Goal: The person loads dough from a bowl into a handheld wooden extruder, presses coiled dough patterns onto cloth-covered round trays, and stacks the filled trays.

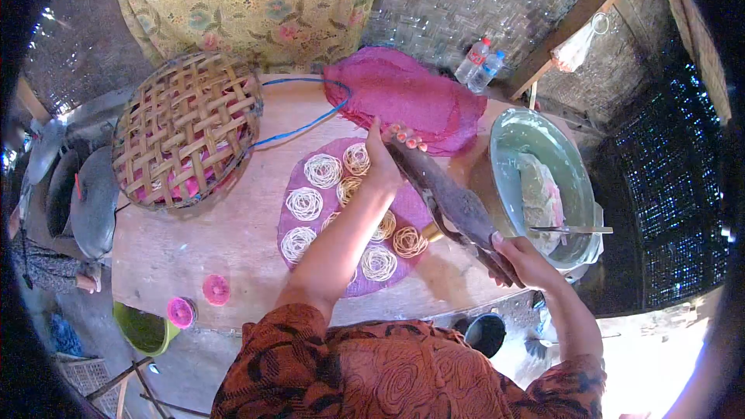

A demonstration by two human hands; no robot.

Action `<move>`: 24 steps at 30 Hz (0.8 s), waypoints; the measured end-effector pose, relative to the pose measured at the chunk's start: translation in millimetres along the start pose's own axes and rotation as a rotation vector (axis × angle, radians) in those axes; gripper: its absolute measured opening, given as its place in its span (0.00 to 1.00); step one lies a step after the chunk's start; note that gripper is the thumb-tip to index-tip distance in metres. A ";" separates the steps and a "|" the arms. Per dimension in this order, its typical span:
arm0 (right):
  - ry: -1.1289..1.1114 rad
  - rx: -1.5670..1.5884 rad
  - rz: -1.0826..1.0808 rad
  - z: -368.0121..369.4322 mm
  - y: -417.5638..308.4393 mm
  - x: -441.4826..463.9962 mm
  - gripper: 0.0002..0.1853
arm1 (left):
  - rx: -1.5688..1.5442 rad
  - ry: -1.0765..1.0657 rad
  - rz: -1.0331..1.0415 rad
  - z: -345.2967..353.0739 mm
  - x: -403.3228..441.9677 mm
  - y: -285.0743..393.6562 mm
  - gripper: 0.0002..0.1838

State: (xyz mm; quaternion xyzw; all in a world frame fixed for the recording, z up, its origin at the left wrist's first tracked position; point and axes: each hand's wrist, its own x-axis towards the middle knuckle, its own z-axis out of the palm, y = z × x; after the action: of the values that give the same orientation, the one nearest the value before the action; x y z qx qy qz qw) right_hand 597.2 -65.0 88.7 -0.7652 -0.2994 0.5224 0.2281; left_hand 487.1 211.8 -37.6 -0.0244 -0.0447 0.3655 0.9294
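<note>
Both my hands are closed on a long dark wooden hand press [446, 186], held slanting above the table. My left hand [382, 157] grips its upper end, fingertips curling over the far side. My right hand [521, 261] wraps round its lower end, thumb on top. A brass-coloured cylinder [432, 231] sticks out from under the press, beside a tan noodle nest [409, 242]. Below my left forearm lies a round purple mesh mat [298, 176] bearing several coiled nests, such as a white nest [303, 204]. My forearm hides part of the mat.
A green basin [503, 155] at right holds a pale dough lump [537, 194], with a knife [574, 230] across it. Pink mesh sheets [411, 93], two bottles [481, 66] and a woven bamboo basket [186, 128] stand behind. Pink discs [216, 289] lie left; another person's hand [89, 278] shows far left.
</note>
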 end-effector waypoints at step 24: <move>-0.160 0.127 -0.097 5.1 47.5 80.9 0.32 | 0.241 0.029 -0.016 16.1 25.5 32.7 0.25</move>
State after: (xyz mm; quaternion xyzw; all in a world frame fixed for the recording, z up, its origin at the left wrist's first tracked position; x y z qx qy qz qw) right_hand 625.2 -42.5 1.9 -0.6896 -0.3196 0.5879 0.2768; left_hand 481.9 253.4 -22.5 0.0824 0.0128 0.3606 0.9290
